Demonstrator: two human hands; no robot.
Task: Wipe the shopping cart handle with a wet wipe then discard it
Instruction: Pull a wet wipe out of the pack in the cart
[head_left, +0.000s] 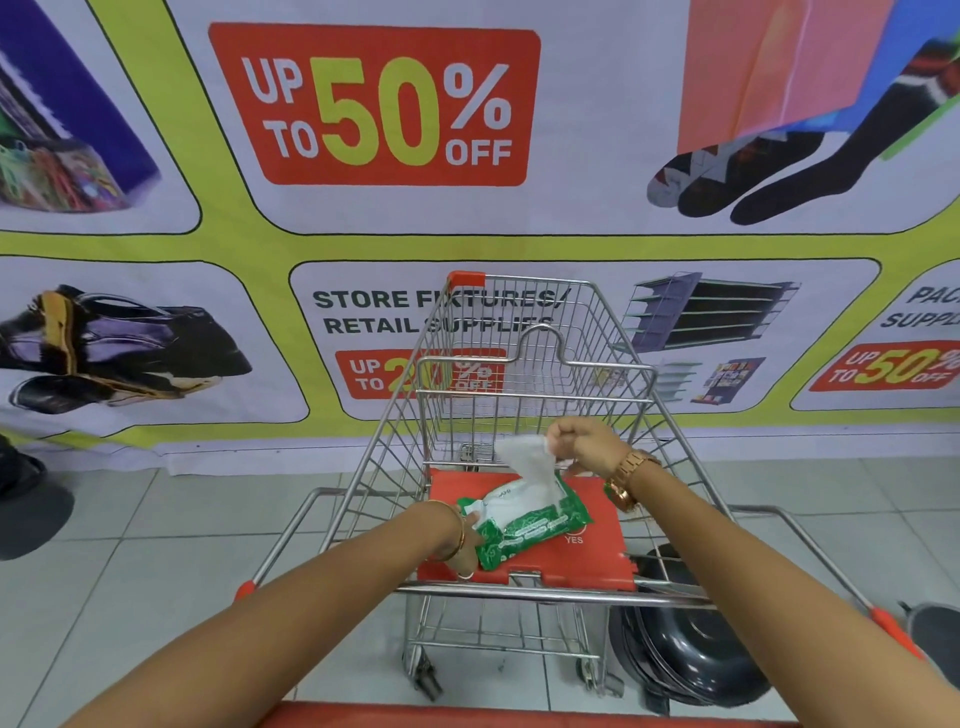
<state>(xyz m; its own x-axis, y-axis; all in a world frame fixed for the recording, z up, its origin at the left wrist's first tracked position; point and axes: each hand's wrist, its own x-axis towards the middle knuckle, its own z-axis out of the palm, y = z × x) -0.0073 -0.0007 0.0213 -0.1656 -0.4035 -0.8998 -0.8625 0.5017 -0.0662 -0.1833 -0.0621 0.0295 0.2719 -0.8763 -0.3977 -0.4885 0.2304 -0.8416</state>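
A green and white wet wipe pack (524, 525) lies on the red child-seat flap (597, 561) of a wire shopping cart (519, 374). My left hand (467, 545) grips the pack's near end and holds it down. My right hand (576, 439) is above the pack, pinching a white wet wipe (524, 457) that is partly drawn out of the pack's top opening. The cart's red handle (467, 714) runs along the bottom edge of the view, below both forearms.
A dark round bin (691, 660) stands on the tiled floor to the right, beside the cart's wheels. A large sale banner (395, 109) covers the wall right behind the cart. A dark object (26, 514) sits at the left edge.
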